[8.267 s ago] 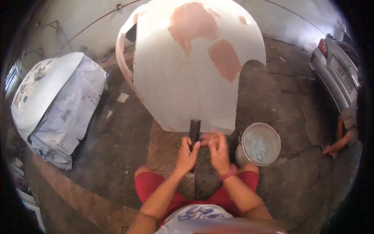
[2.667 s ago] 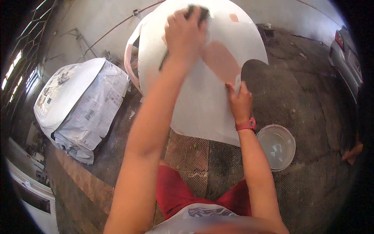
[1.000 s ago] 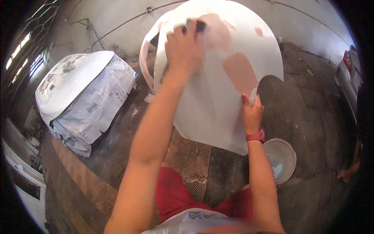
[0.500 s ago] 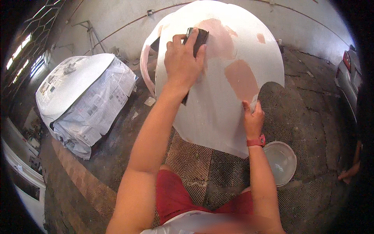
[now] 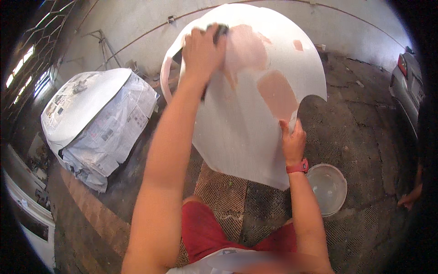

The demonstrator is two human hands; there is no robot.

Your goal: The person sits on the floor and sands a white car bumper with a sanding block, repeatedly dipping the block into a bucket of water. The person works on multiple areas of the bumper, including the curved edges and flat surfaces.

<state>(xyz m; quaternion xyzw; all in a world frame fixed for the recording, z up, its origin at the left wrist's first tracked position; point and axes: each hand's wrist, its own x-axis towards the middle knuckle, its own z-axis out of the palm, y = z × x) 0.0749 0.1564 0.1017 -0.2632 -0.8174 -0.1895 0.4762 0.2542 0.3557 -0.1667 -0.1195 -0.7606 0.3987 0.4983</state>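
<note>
While the white car fender panel (image 5: pixel 246 118) stands propped upright on the grimy workshop floor (image 5: pixel 360 114) in front of the seated person, much of its face looks smooth and evenly white, so the sanding seems well advanced there. Three pinkish filler patches (image 5: pixel 276 93) are not yet blended in: a large one near the top, one at mid-right and a small spot above it, and I judge these to be what is left. Off to the left sits a car body part wrapped in newspaper (image 5: pixel 91 123), and a white bucket of water (image 5: pixel 326 188) rests just beside the panel's lower right. The left hand (image 5: pixel 200 52) presses a dark sanding block (image 5: pixel 219 31) against the panel's upper part, fingers curled over it. The right hand (image 5: pixel 292 141) pinches the panel's right edge, steadying it.
</note>
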